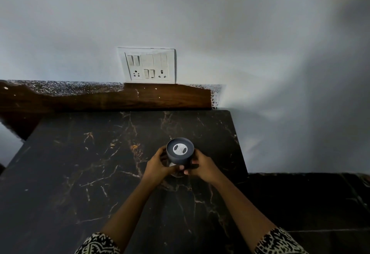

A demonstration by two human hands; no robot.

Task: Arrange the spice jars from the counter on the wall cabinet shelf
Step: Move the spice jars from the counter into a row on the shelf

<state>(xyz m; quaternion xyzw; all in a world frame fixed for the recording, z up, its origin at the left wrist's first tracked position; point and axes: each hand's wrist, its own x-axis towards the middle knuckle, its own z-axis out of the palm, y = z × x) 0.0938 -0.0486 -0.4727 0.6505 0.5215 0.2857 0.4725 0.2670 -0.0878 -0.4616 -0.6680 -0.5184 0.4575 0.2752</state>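
Gripping a dark-lidded spice jar (180, 151) from both sides, left hand (158, 166) and right hand (202, 166) hold it above the marble counter (80, 173), below the switchboard (149, 65).

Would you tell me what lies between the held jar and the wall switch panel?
Head view: only bare marble counter, then the brown wooden strip, between jar and switch panel.

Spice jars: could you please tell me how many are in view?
1. The spice jar is gripped by the left hand and right hand, at the counter; more may lie outside the frame.
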